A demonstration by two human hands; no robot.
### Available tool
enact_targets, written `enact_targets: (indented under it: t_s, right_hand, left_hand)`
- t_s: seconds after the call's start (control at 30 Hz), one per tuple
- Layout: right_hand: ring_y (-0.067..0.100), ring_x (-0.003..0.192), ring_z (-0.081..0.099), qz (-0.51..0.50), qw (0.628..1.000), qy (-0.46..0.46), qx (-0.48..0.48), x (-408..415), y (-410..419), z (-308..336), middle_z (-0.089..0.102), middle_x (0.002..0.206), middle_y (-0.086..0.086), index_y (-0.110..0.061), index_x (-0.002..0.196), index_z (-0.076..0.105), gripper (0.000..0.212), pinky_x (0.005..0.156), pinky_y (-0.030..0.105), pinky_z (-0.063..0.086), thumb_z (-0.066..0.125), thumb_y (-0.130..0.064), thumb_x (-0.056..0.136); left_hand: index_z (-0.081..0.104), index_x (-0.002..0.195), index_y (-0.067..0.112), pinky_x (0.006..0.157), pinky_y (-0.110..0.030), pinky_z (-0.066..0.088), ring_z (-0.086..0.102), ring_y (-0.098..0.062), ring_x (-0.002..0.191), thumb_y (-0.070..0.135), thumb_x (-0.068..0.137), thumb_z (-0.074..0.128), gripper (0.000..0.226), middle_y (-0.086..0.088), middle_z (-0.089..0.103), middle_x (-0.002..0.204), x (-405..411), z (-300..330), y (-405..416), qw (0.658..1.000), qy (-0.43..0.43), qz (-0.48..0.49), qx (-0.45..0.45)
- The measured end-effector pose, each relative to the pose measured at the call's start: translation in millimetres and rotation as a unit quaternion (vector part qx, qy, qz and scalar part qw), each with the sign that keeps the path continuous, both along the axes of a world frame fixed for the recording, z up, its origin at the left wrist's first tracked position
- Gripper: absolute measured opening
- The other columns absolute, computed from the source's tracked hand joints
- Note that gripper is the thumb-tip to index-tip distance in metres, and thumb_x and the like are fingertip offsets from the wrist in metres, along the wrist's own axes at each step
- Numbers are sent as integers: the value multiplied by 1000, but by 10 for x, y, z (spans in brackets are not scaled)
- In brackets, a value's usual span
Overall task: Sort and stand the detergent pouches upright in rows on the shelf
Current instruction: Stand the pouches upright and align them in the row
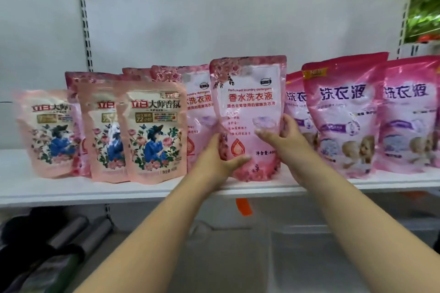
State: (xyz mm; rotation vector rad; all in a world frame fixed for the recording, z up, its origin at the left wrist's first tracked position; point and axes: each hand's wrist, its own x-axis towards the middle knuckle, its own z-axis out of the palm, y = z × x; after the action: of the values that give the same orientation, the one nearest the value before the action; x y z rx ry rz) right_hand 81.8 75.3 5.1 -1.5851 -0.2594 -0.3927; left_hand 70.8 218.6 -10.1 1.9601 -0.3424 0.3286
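You had both hands, left hand and right hand, pinching the pale pink pouch upright at the shelf front, centre row. Released carelessly, it could slump toward six o'clock.

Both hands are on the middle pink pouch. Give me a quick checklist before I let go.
1. Both hands gripping: left hand and right hand on the held pouch: ok.
2. Pouch upright, label forward: ok.
3. Base resting on the shelf: cannot tell.
4. Matching pouch directly to its left: ok.
5. Gap to the magenta pouch: cannot tell, the right hand covers it.
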Motion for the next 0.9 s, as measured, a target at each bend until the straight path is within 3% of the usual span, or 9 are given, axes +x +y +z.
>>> enact_targets:
  t_s: [0.1,0.17,0.3,0.43,0.53,0.63,0.77,0.9]
  right_hand:
    - [14,113,44,-13,998,-2,-57,-22,55,-17,44,121,-8,-23,143,16,90,102,36,35,74,-23,75]
    - [11,108,42,-25,997,-10,-73,-53,67,-43,42,116,-9,-23,143,15,91,96,30,36,75,-18,74]
    - [11,116,43,-68,995,-30,-70,-56,-23,-84,44,136,-3,-26,143,18,88,95,30,38,73,-15,75]
    - [4,105,31,-84,993,-39,-67,-46,-68,-78,37,139,-4,-24,146,9,87,77,12,29,66,-10,82]
    - [9,114,37,-98,992,-3,-86,4,-59,-69,34,139,-6,-25,146,0,95,92,24,33,67,-14,81]
    - [29,133,32,-133,978,47,-155,23,-25,-42,21,151,7,-24,145,-13,117,109,45,29,77,-22,71]
    - [27,131,35,-136,966,80,-207,75,6,-43,25,149,8,-21,144,-21,122,109,42,31,77,-14,72]
    - [27,133,31,-142,960,108,-215,237,31,11,25,148,9,-14,144,-17,114,106,35,29,73,-12,75]
  left_hand:
    - [36,134,27,89,-22,37,54,-10,108,35,79,67,64,9,57,119,14,-69,12,999,-33,12,26]
    - [37,134,27,90,-23,39,55,-14,112,39,79,67,64,5,58,125,16,-94,26,997,-42,24,57]
    - [29,141,25,86,-22,39,53,-11,109,50,83,57,69,2,56,128,-53,-77,141,965,-73,60,244]
    - [43,135,26,92,-19,35,47,-8,118,56,85,46,59,8,50,135,-120,-143,394,923,-121,29,365]
    - [50,128,30,94,-27,42,50,-8,113,64,83,38,59,11,54,129,-135,-200,473,898,-112,24,424]
    - [55,122,30,89,-32,45,52,-9,107,71,81,33,62,11,58,121,-94,-197,462,883,-127,31,451]
    - [58,118,32,86,-32,46,52,-9,105,81,62,9,89,11,58,118,-44,-253,490,876,-150,39,457]
    - [60,114,30,84,-33,47,52,-8,102,80,59,5,93,10,59,115,-29,-282,484,885,-151,27,439]
